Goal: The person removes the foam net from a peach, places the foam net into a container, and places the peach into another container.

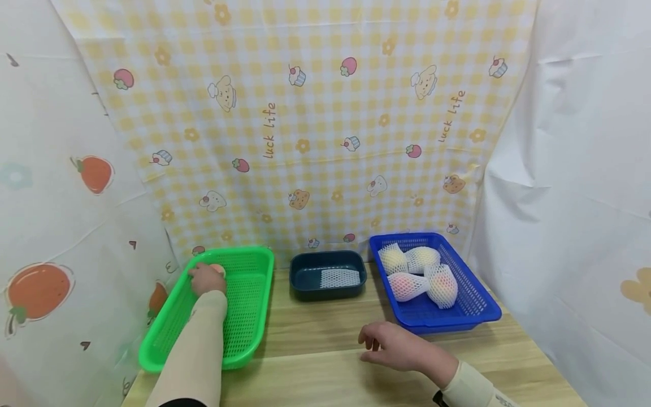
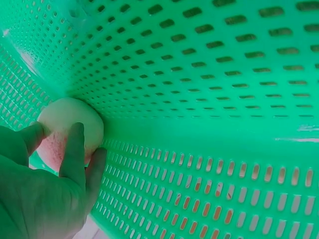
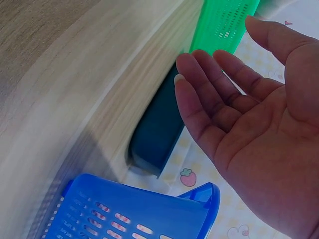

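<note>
Peach-like fruit (image 2: 67, 112) sits in the left grip (image 2: 50, 194), near the far-left corner of a green basket (image 1: 246, 316); thumb and fingers curl about its sides, grasping it, with its pale top showing between them; it is probably light and fairly firm, perhaps easily bruised, so a broad, gentle hold around its widest part should suit it better than a hard pinch; its round, pink-blushed skin looks matte rather than slippery. Around that grip, glossy plastic walls are pierced by rows of slots; to the grip's right, outside the basket, stands a smooth, dark teal box (image 1: 328, 293) with a white net sleeve (image 1: 339, 278) lying in it; farther right, the right grip (image 1: 396, 345) hangs over the wood-grained surface (image 1: 300, 339), fingers loosely bent, holding nothing; just beyond it is a blue basket (image 1: 458, 321), stiff-looking and slotted, carrying four rounded fruits (image 1: 404, 286) in springy-looking white mesh; behind everything hangs a creased, checkered cloth (image 1: 305, 113).
</note>
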Tool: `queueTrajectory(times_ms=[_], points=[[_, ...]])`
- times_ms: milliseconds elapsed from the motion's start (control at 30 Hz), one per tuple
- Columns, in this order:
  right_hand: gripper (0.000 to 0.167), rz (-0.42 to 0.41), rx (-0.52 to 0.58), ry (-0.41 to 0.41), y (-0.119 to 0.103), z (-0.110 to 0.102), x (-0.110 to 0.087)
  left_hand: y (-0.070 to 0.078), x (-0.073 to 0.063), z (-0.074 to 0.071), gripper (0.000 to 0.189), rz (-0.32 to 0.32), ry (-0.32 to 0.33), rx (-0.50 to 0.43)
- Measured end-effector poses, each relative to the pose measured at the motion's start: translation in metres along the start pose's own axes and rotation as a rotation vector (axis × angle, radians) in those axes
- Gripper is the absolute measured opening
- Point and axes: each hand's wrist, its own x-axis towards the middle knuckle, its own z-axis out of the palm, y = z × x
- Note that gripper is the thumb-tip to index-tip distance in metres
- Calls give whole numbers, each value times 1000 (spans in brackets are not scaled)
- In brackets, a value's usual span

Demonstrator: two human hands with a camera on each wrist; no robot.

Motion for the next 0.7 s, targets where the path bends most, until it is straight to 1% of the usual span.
queueTrajectory(times_ms=[100, 200, 267, 367, 433, 533, 600, 633, 700], points=[[21, -9, 1, -2, 0, 1, 0, -2, 0, 0, 72, 14, 9, 0], [21, -13, 3, -4, -1, 2, -1, -1, 1, -1, 67, 34, 5, 11], [21, -10, 7, -5, -3, 1, -2, 1, 1, -4, 64, 32, 8, -1], [23, -7, 5, -3, -5, -1, -3, 8, -2, -12, 60, 31, 11, -7], [23, -4, 5, -2, -6, -2, -3, 16, -6, -20, 57, 38, 16, -1], [23, -1, -1, -6, -6, -1, -2, 27, -16, -34, 57, 89, 18, 24], [23, -3, -1, -8, -6, 0, -1, 35, -25, -45, 66, 137, 8, 26], [23, -5, -2, -9, -6, 0, -1, 39, -29, -49, 63, 168, 9, 26], [23, -13, -7, -8, -6, 0, -1, 47, -38, -58, 57, 221, -13, 17]])
